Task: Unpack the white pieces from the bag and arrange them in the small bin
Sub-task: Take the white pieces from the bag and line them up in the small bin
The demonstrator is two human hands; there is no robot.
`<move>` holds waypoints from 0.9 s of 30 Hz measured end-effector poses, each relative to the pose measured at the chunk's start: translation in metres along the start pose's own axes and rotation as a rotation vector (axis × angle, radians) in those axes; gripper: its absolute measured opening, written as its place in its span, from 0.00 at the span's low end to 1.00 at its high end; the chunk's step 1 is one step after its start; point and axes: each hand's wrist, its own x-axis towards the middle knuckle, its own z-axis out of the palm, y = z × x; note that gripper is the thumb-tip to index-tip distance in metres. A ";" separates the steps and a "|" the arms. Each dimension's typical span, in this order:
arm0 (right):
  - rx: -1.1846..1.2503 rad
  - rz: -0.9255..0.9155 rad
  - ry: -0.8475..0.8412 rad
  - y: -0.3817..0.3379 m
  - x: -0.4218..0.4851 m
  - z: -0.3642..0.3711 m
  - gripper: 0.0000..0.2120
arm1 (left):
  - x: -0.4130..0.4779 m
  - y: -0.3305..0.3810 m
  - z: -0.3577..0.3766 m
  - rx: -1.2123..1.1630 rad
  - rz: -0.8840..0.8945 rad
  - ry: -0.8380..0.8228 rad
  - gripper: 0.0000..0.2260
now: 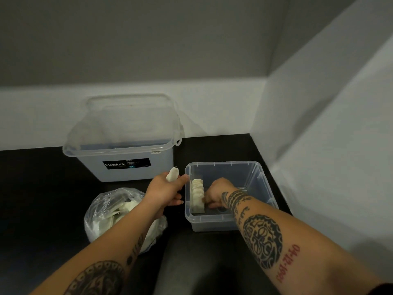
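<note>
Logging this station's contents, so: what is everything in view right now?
counter: one, black, under everything
box: one, clear with lid, back left
bin: one, clear, right of box and nearer
row: several pieces, white, along bin's left wall
bag: one, clear, front left, holds more white pieces
piece: one, white, held between box and bin
left hand: grips piece
right hand: inside bin, touching row

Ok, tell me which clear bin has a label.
The larger bin at the back, with the black Megabox label on its front; the small bin holding white pieces has none.
</note>
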 end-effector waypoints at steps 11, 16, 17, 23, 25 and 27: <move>0.281 -0.509 -0.045 -0.021 -0.069 -0.044 0.10 | -0.009 0.032 0.005 -0.260 0.112 -0.219 0.10; 0.343 -0.682 -0.016 -0.027 -0.083 -0.044 0.09 | -0.014 0.042 0.016 -0.189 0.225 -0.262 0.09; 0.354 -0.696 0.007 -0.027 -0.085 -0.043 0.09 | -0.014 0.042 0.017 -0.189 0.237 -0.259 0.09; 0.367 -0.717 0.112 -0.025 -0.076 -0.046 0.04 | -0.012 0.037 0.014 -0.153 0.216 -0.204 0.07; 0.353 -0.683 0.110 -0.018 -0.070 -0.048 0.03 | -0.008 0.032 0.009 -0.109 0.213 -0.135 0.04; 0.280 -0.633 0.084 -0.008 -0.061 -0.047 0.04 | -0.002 0.026 0.006 -0.025 0.204 -0.066 0.03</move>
